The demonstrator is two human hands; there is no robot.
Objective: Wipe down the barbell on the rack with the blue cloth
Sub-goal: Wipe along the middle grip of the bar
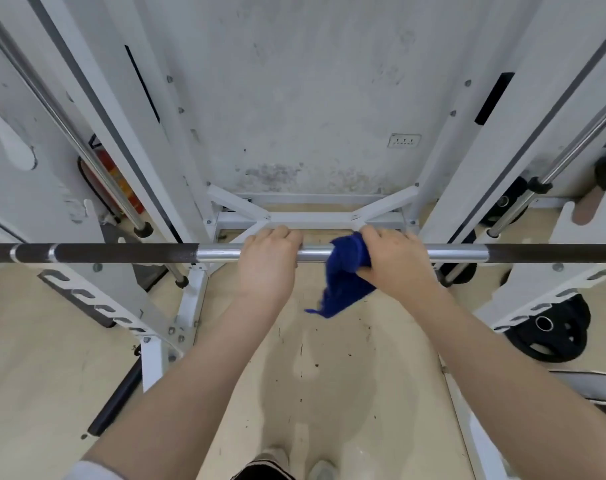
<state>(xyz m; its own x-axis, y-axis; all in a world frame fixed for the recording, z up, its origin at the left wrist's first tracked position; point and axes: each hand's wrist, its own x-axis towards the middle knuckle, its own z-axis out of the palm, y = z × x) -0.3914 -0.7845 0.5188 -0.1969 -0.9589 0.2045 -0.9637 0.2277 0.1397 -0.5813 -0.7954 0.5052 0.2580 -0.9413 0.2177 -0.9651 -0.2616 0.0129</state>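
Note:
The barbell [121, 253] runs level across the view on the white rack, with dark knurled stretches at both sides and a bright chrome middle. My left hand [268, 263] grips the chrome part just left of centre, fingers curled over the top. My right hand [393, 263] grips the bar a little to the right, with the blue cloth [343, 289] wrapped round the bar under its palm. A loose end of the cloth hangs below the bar between my two hands.
White rack uprights [97, 109] rise left and right, each with a slanted chrome guide rod [87, 154]. A white cross brace [312, 216] lies on the floor by the wall. Black weight plates [554, 334] sit at lower right. A red extinguisher [118, 181] stands behind the left upright.

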